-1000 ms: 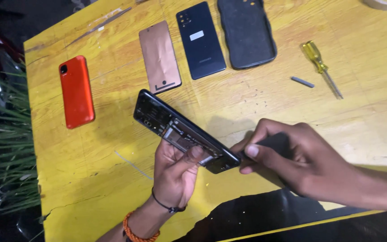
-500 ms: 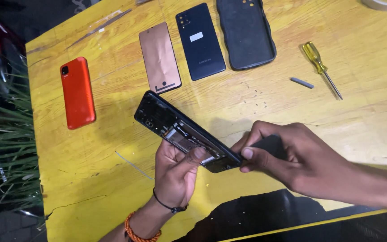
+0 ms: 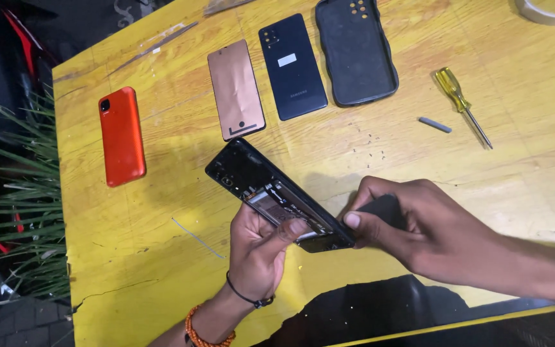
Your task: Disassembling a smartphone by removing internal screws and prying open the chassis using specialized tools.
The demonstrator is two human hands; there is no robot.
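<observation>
Head view: the left hand (image 3: 258, 247) gripped an opened phone (image 3: 277, 196) tilted above the yellow bench (image 3: 162, 257). The right hand (image 3: 419, 228) closed on a dark tool (image 3: 383, 209) at the phone's lower end. A black case (image 3: 354, 51) lay empty.

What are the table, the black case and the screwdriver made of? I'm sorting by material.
Table: apparently wood, painted glossy yellow; grain and a crack show.
Black case: probably rubber or soft plastic, matte, wavy edges.
Screwdriver: clear yellow plastic handle, thin metal shaft.
</observation>
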